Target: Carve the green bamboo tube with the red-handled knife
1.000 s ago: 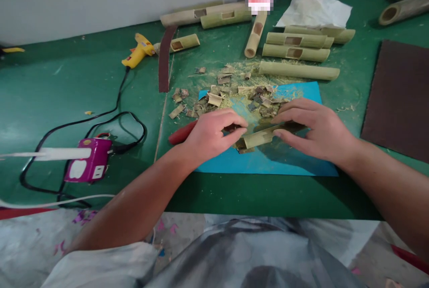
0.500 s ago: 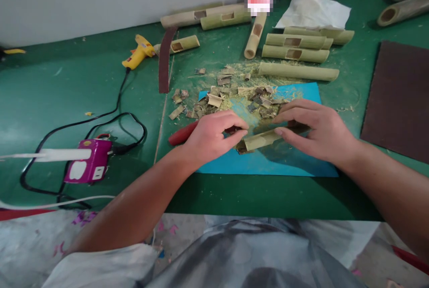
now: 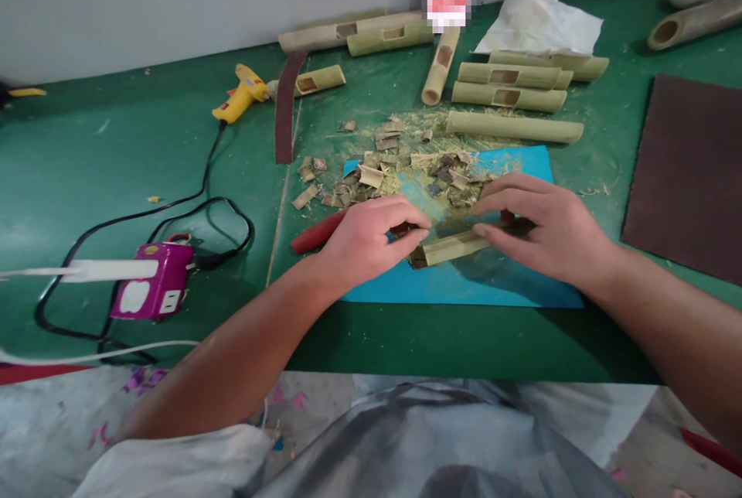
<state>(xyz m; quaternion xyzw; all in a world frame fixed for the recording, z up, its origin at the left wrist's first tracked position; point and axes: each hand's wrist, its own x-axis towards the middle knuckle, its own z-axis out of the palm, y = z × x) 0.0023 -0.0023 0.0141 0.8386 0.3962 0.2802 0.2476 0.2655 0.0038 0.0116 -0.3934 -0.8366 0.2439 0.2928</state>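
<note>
At twelve o'clock, over a blue sheet (image 3: 406,291) that likely spares the table (image 3: 348,337), the tube (image 3: 455,248) has its three-o'clock end gripped by the right hand (image 3: 536,223), apparently for steadiness, while the left hand (image 3: 376,239) sits curled at nine, its grasp hidden from me.

The tabletop (image 3: 174,150) is green. Toward its near edge, a pale yellow-green bamboo piece (image 3: 455,248) shows against a blue sheet (image 3: 452,287), a handle (image 3: 318,231) is red, and a magenta box (image 3: 155,289) bears white patches. Toward its far edge, a glue gun (image 3: 246,92) is yellow and a paper (image 3: 539,26) white.
</note>
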